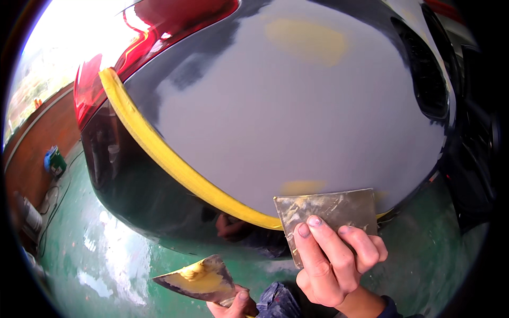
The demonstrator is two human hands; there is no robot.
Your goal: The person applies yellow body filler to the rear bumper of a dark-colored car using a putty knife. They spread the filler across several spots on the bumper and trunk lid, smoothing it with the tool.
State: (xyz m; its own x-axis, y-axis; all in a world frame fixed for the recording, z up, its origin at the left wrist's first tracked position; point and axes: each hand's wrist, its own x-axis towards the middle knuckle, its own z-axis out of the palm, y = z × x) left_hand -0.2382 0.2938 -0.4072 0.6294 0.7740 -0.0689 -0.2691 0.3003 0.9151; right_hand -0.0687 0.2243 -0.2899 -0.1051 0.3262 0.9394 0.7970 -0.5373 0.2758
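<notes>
My right hand (pixel 331 265) grips a flat, smeared metal spreader (pixel 344 206), fingers pressed on its face. The spreader's upper edge lies over the lower part of a grey-primed car panel (pixel 297 122), beside a small yellow filler patch (pixel 303 187). Lower down, my left hand (pixel 233 306) is closed round the handle of a wide putty knife (pixel 218 267). A lump of yellow putty (pixel 195 273) sits on that blade, apart from the car. A yellow strip (pixel 159 153), apparently masking tape, follows the panel's lower edge and runs behind the spreader.
Another thin yellow patch (pixel 307 40) marks the upper panel. Below the strip curves a glossy dark bumper (pixel 143 180); a red tail light (pixel 175 18) is at upper left. A green container (pixel 54 161) and a pale can (pixel 29 214) stand on the green floor (pixel 85 249) by a brown wall (pixel 42 127).
</notes>
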